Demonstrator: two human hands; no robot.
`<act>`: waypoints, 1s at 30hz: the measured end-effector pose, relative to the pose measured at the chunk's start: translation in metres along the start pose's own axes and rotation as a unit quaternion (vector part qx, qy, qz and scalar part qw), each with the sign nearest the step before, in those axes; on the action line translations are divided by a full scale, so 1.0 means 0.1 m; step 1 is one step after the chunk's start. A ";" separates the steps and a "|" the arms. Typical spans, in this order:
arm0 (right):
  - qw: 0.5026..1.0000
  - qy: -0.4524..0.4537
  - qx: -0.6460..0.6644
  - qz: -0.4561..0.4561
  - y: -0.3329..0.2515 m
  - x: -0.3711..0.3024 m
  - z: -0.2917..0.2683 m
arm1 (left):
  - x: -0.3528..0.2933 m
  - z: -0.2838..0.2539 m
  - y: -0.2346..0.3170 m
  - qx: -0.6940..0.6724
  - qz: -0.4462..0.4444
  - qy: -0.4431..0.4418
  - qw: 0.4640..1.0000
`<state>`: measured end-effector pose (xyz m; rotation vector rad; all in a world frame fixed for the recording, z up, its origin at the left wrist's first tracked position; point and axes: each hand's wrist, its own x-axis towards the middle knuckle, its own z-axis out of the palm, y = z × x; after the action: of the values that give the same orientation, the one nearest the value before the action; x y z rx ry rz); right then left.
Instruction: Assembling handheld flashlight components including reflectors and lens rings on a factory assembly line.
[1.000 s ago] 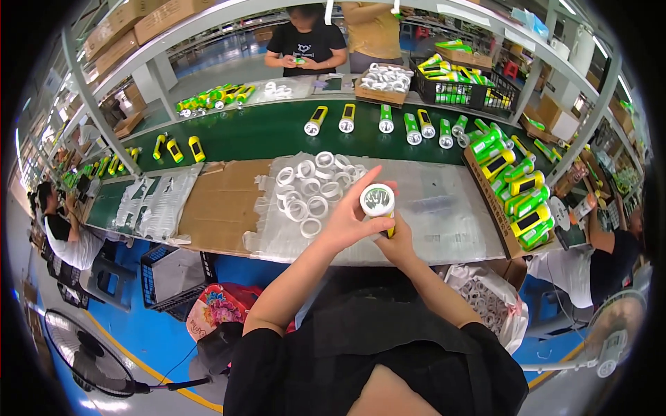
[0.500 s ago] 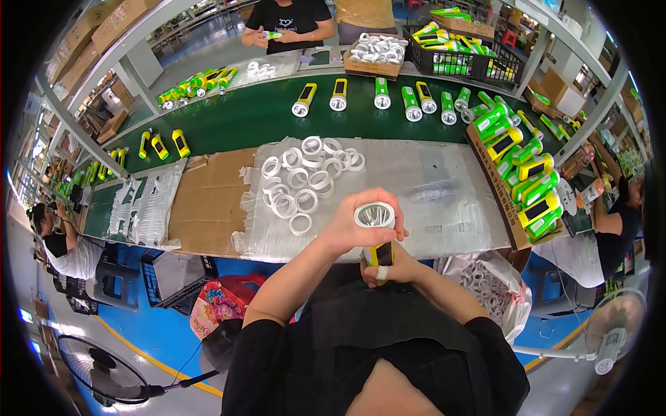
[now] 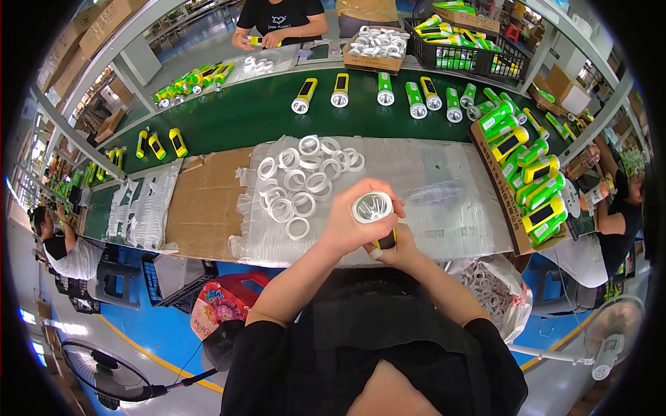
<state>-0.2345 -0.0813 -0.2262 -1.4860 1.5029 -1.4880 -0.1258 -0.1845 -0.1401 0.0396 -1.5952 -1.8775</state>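
A flashlight [image 3: 372, 207] is held lens up between my hands above the near edge of the table; its round reflector has a white ring around it. My left hand [image 3: 347, 220] wraps around its head. Below, my right hand [image 3: 398, 251] is closed on the yellow and black body, most of which the fingers hide. Left of my hands lies a loose group of white rings [image 3: 305, 182] on the plastic-covered table. To the right of my hands is a row of thin clear discs [image 3: 436, 192].
Flashlights [image 3: 385, 89] stand and lie on the green belt [image 3: 257, 114]. A carton [image 3: 491, 182] full of flashlights sits at the right. Beyond are a box of white rings [image 3: 374, 61] and a black crate [image 3: 517, 67]. A bag of rings [image 3: 517, 284] hangs below the table.
Both hands have moved slightly up and away from me with the flashlight, and its lens now tilts more toward me. Across the belt, a person's hands have come lower.
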 end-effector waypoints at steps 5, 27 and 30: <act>0.999 0.031 0.000 -0.039 0.04 0.05 0.00 | 0.07 0.02 -0.07 0.007 0.040 0.013 0.999; 0.969 -0.131 0.081 0.191 -0.12 -0.15 -0.27 | 0.00 -0.01 -0.23 -0.121 -0.075 -0.039 0.989; 0.969 0.097 -0.227 0.026 0.07 -0.06 -0.21 | -0.02 0.10 -0.38 -0.058 -0.071 0.096 0.991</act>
<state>-0.2545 -0.0703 -0.2293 -1.5643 2.0919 -1.3462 -0.1457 -0.1733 -0.1726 0.2814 -1.3813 -2.0062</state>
